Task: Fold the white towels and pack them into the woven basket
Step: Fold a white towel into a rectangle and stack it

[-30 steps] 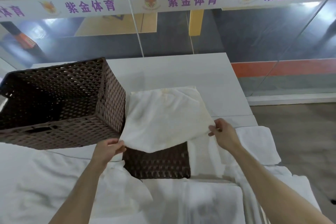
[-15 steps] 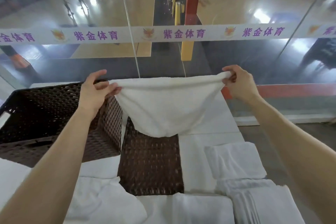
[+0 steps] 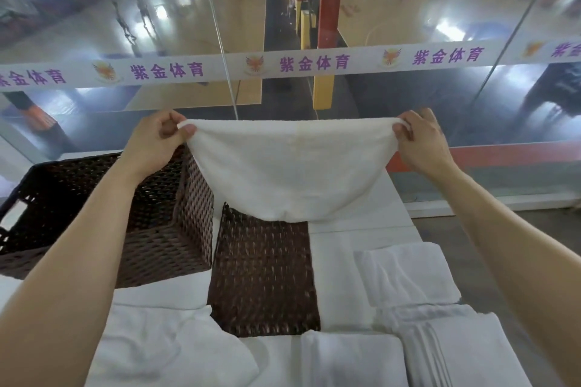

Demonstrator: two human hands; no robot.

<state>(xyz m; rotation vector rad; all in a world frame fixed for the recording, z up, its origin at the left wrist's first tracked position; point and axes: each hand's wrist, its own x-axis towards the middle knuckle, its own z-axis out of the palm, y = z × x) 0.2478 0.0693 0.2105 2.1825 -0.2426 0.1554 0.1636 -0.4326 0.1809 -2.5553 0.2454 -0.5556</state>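
I hold a white towel stretched out in the air above the table. My left hand pinches its upper left corner and my right hand pinches its upper right corner. The towel sags in a curve between them. Below and to the left stands the dark brown woven basket, its inside showing no towels. A flat brown woven panel, perhaps the lid, lies on the table under the hanging towel.
Folded white towels lie at the right, a stack sits at the lower right, and a crumpled towel lies at the lower left. The white table ends at a glass wall straight ahead.
Both hands lifted the towel from the table up into the air and spread it wide. Since half a second ago it has stayed raised and stretched.
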